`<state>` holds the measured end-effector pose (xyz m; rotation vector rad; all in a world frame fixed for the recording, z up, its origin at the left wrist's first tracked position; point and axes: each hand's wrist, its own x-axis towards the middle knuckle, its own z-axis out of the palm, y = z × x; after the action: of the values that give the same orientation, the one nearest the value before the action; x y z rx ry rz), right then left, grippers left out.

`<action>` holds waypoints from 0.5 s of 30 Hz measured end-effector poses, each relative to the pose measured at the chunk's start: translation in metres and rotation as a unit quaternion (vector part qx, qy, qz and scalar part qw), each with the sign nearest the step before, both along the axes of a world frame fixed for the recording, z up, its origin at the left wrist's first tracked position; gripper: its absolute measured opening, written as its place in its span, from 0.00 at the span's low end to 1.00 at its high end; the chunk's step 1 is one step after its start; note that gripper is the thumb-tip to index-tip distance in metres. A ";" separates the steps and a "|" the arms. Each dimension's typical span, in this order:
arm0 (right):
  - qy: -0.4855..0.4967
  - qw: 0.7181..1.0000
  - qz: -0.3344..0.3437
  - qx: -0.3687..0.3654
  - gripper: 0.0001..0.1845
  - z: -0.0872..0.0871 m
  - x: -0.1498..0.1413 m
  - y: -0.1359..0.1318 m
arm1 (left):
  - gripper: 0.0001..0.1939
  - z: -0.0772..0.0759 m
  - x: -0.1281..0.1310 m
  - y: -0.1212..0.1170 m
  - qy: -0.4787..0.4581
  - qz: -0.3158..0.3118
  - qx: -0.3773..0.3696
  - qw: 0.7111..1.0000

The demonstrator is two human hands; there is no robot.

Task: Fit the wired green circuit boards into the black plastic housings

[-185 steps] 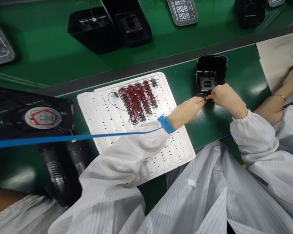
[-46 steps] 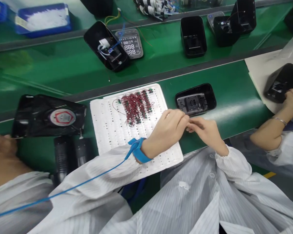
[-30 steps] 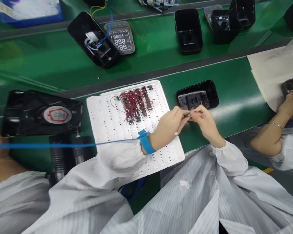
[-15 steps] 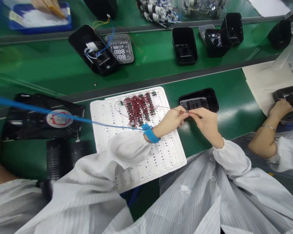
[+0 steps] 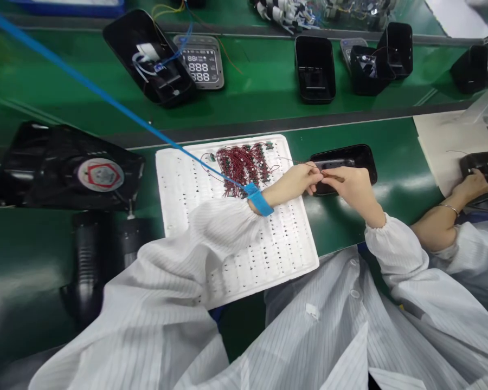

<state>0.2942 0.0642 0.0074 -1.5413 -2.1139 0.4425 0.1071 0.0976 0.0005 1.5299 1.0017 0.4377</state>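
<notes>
My left hand (image 5: 300,181), with a blue strap (image 5: 258,199) at its wrist, pinches a thin dark red wire (image 5: 296,161) over the right edge of the white foam tray (image 5: 244,265). Fingertip to fingertip with it, my right hand (image 5: 350,187) is closed on the same wire; the small part at its end is hidden by the fingers. Just behind both hands lies a black plastic housing (image 5: 364,162), its hollow side up. On the tray's far half sits a bundle of twisted red-black wires (image 5: 244,168) with small green circuit boards.
On the shelf stand a black housing with wires (image 5: 150,59), a display panel (image 5: 203,62) and an open black housing (image 5: 315,70). A black bag (image 5: 65,168) lies left, near a dark tool (image 5: 87,260). Another person's hand (image 5: 472,184) holds a black housing at right.
The view has shifted, so the tray and my hands appear a little further right. Both hands keep pinching the wire. The other person's arm at the far left has left its place.
</notes>
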 end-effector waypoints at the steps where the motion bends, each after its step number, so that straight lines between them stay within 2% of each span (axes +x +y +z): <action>1: -0.001 1.000 0.003 -0.001 0.09 0.001 0.002 0.002 | 0.07 -0.004 -0.001 0.001 0.015 -0.011 0.047 0.999; 3: -0.005 1.000 0.011 -0.010 0.10 0.003 0.005 0.008 | 0.02 -0.012 -0.005 0.003 0.061 -0.028 0.182 0.981; 5: -0.023 0.999 0.028 -0.026 0.09 0.003 0.005 0.014 | 0.09 -0.020 -0.009 0.004 0.117 -0.038 0.311 0.942; 7: -0.065 0.996 0.049 -0.038 0.08 0.002 0.003 0.020 | 0.17 -0.028 -0.012 0.005 0.169 -0.050 0.378 0.909; 10: -0.143 0.986 0.072 -0.042 0.09 -0.004 -0.006 0.026 | 0.21 -0.034 -0.014 0.005 0.214 -0.071 0.402 0.887; 15: -0.203 0.975 0.082 -0.044 0.14 -0.016 -0.016 0.031 | 0.24 -0.038 -0.012 0.007 0.231 -0.090 0.397 0.884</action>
<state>0.2787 0.0952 -0.0088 -1.6224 -2.5780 0.2977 0.0950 0.1045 -0.0375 2.5378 1.0835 0.3728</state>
